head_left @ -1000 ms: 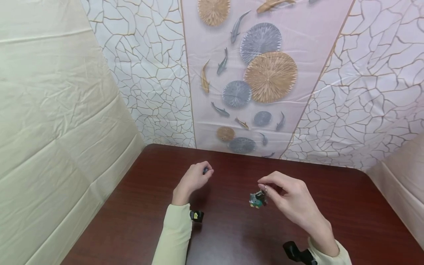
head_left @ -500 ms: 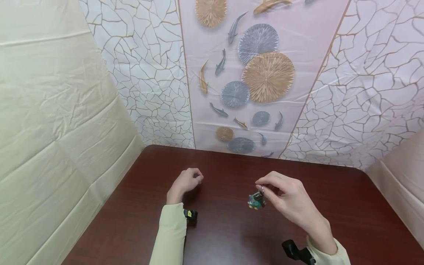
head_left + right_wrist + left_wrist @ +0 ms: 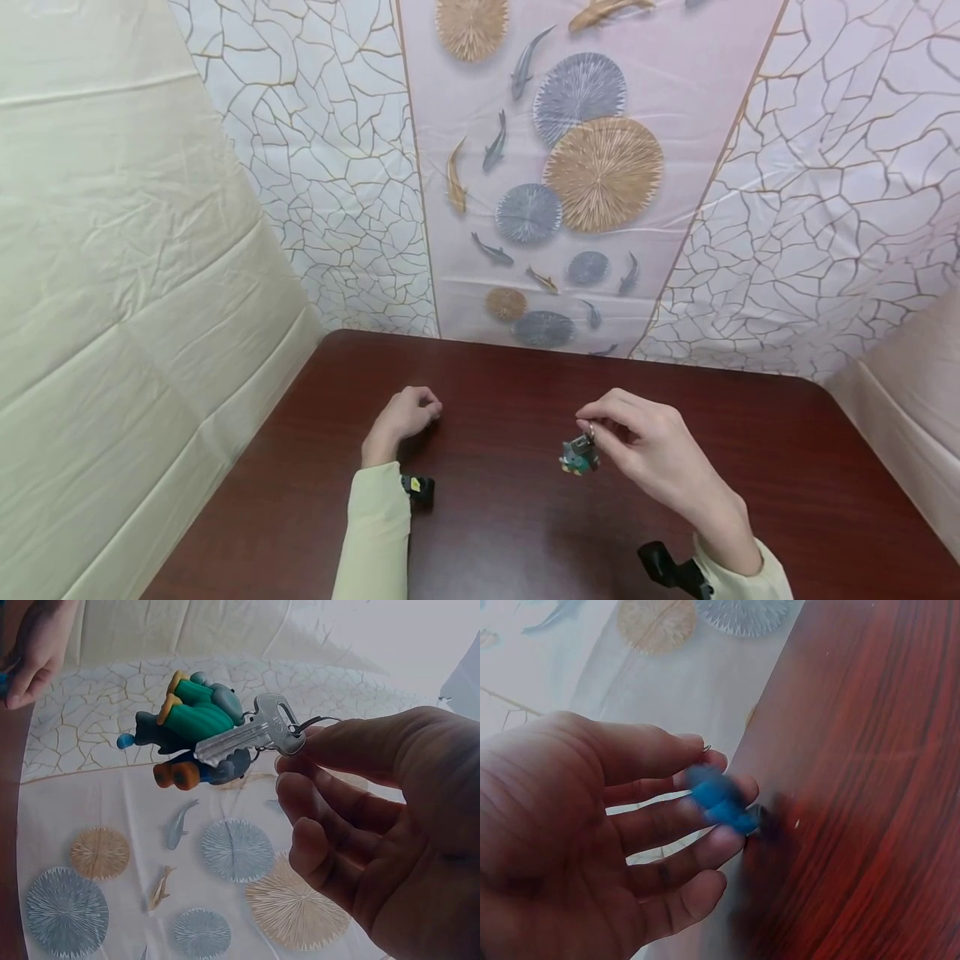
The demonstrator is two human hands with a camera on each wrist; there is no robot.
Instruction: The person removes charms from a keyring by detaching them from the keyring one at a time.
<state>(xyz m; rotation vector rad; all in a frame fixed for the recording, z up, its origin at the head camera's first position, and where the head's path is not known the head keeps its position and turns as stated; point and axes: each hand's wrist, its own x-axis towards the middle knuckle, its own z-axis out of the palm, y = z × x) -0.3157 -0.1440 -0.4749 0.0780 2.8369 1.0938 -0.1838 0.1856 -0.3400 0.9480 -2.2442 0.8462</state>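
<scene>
My right hand (image 3: 652, 442) pinches a thin metal key ring (image 3: 313, 722) between thumb and forefinger, above the table. From the ring hang a silver key (image 3: 244, 740) and small rubbery figurines (image 3: 196, 711), one with green trousers and yellow feet, another in blue with orange feet. Over to the left, my left hand (image 3: 401, 421) pinches a small blue charm (image 3: 718, 796) by a thin metal loop at its top. That charm is blurred in the left wrist view, with a dark end pointing at the table; the hand's back hides it in the head view.
A dark red-brown wooden table (image 3: 495, 517) lies under both hands. Behind it hangs a patterned cloth (image 3: 600, 275) with fish and round motifs, and a cream cloth (image 3: 150, 333) drapes along the left side. Each wrist carries a black camera (image 3: 660, 565).
My left hand has moved left and slightly toward me with the blue charm, which has gone out of sight in the head view. My right hand and its key ring stay nearly still.
</scene>
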